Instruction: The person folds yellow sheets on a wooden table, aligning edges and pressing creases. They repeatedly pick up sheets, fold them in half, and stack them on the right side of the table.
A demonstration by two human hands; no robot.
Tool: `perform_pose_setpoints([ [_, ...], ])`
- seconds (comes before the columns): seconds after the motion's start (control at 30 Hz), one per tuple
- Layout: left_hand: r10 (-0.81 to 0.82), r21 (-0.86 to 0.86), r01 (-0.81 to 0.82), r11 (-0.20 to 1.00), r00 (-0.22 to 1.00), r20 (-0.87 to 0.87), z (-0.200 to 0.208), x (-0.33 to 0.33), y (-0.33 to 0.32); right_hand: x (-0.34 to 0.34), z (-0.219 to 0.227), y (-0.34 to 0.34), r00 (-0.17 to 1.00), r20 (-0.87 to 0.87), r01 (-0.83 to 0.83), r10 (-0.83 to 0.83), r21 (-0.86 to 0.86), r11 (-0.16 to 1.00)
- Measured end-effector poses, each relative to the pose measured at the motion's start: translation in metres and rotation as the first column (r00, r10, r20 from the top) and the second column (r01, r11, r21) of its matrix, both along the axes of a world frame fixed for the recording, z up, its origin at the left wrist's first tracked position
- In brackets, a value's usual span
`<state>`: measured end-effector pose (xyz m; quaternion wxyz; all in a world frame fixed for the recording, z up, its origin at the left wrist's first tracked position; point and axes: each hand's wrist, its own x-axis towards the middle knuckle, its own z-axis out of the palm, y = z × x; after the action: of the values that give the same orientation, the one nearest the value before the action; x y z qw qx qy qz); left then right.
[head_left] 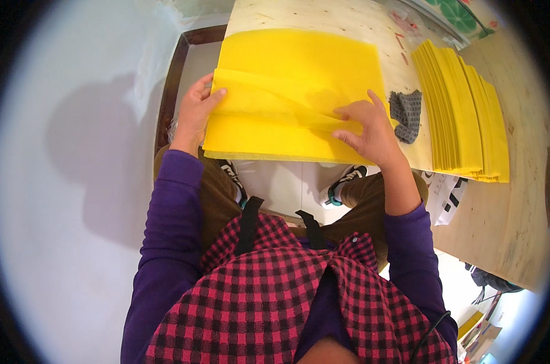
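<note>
A stack of yellow cloth-like sheets lies on the table in front of me and reaches its near edge. The top yellow sheet is partly folded over, with a loose crease running across toward the right. My left hand is closed on the left edge of this sheet, thumb on top and the other fingers mostly hidden beneath or behind it. Over the right part of the sheet, my right hand has its fingers spread, with thumb and forefinger apart on either side of the raised crease.
A crumpled grey patterned cloth lies just right of the sheets. Beyond it, several piles of folded yellow sheets stand on the wooden table. A white bag sits below the table edge. A pale wall rises on the left.
</note>
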<state>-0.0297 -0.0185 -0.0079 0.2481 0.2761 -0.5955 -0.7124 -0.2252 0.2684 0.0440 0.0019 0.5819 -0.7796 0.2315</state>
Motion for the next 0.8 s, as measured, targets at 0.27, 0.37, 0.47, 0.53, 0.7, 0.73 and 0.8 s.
perform_pose_setpoints([
  [0.27, 0.126, 0.089, -0.125, 0.988, 0.992, 0.001, 0.002, 0.001, 0.000, 0.036, 0.016, 0.014, 0.979, 0.081, -0.196, 0.188, 0.105, 0.975],
  [0.37, 0.101, 0.138, -0.093, 0.986, 0.994, -0.047, 0.000, 0.000, -0.002, 0.042, 0.017, 0.017, 0.975, 0.112, -0.206, 0.194, 0.112, 0.972],
  [0.47, 0.068, -0.012, -0.068, 0.998, 0.998, -0.009, -0.002, -0.001, 0.001, 0.042, 0.015, 0.019, 0.978, 0.120, -0.182, 0.172, 0.084, 0.980],
  [0.53, 0.067, 0.049, -0.066, 0.997, 0.998, -0.019, -0.002, -0.001, 0.002, 0.041, 0.014, 0.020, 0.983, 0.108, -0.158, 0.149, 0.079, 0.984],
  [0.7, 0.046, 0.014, -0.046, 0.999, 0.999, 0.026, 0.000, -0.001, 0.001, 0.038, 0.009, 0.020, 0.993, 0.063, -0.102, 0.103, -0.027, 0.994],
  [0.73, 0.045, 0.013, -0.045, 0.999, 0.998, 0.040, 0.000, -0.001, 0.001, 0.036, 0.008, 0.019, 0.995, 0.047, -0.087, 0.089, -0.060, 0.994],
  [0.8, 0.032, -0.002, -0.032, 0.999, 0.999, 0.037, 0.000, -0.001, 0.001, 0.033, 0.004, 0.017, 0.993, 0.112, -0.015, 0.027, -0.101, 0.995],
])
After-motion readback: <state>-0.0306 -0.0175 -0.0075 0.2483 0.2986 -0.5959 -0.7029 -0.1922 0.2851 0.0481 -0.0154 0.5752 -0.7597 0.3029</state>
